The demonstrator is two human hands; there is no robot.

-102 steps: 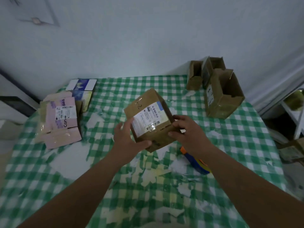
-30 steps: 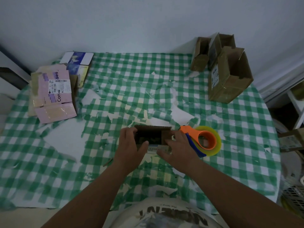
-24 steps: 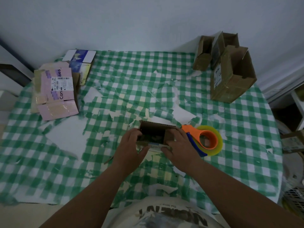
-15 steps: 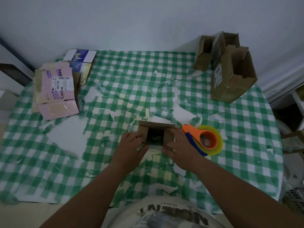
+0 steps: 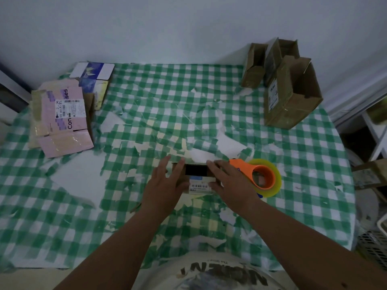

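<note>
**Work item.** The small brown corrugated-cardboard box [image 5: 200, 183] stands on the bench near its front edge, directly ahead of the person. Its top is open and the interior reads as dark. Judged from its size and material, it is light and fairly stiff along its creases. The walls and loose flaps should give under a hard squeeze. The white barcode label [image 5: 199, 187] on the near face is likely smoother than the bare board.

**Hold.** The left hand [image 5: 165, 185] lies flat against the left side, with its fingers [image 5: 180, 166] straight and spread. The right hand [image 5: 232, 183] covers the right side, its fingers extended over the top edge. Neither hand is curled into a grasp. Whether the thumbs pinch the near wall cannot be confirmed from this angle. Recommended hold: two opposite walls, low down and near the corners, where the board is strongest.

**Surroundings.**
- The bench [image 5: 303, 174] carries a green-and-white checked cloth with many torn patches.
- A large open brown cardboard box [image 5: 291, 101] lies at the far right, well apart. Two smaller brown cartons [image 5: 254, 68] stand behind it.
- A flattened pink cardboard mailer [image 5: 65, 122] lies at the far left. A flattened blue-and-white carton [image 5: 92, 74] lies beyond it.
- An orange tape dispenser with a yellowish clear roll [image 5: 245, 167] sits just beside the right hand.
- White paper scraps [image 5: 228, 143] lie just behind the box.

**Obstruction.** The dispenser is the only item close enough to be knocked. Any move to the right should clear it first.
</note>
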